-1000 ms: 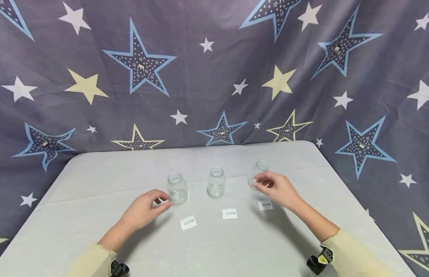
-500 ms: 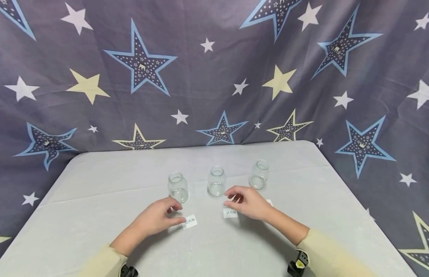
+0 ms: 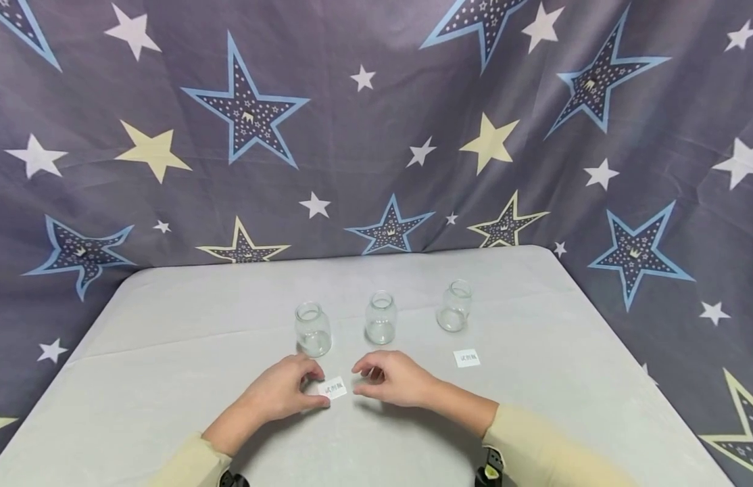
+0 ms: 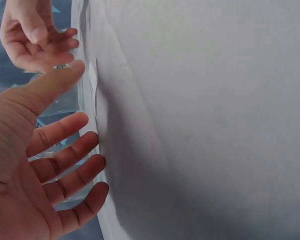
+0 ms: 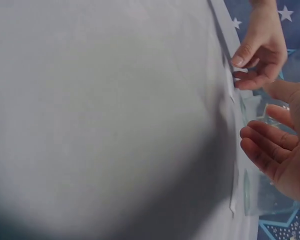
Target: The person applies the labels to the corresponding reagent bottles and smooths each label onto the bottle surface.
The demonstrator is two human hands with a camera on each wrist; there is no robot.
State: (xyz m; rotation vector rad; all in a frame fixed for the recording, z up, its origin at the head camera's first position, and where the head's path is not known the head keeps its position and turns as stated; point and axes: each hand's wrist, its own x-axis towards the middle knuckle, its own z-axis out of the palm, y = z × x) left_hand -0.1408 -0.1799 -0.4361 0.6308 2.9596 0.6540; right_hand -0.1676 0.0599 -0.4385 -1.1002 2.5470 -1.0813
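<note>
Shifted: right hand (image 3: 396, 380), away from right jar (image 3: 454, 308), now just beside left card (image 3: 332, 388); left hand (image 3: 279, 390), now at that card's left end. Forearms (image 3: 464, 410) slant inward. Both hands loosely spread, thumbs apart from fingers; left brackets card, contact unclear; right holds nothing. Card lies about midway between table's (image 3: 139, 352) side edges; right card (image 3: 466, 358) nearer right edge. Jars (image 3: 380, 321) unmoved.
</note>
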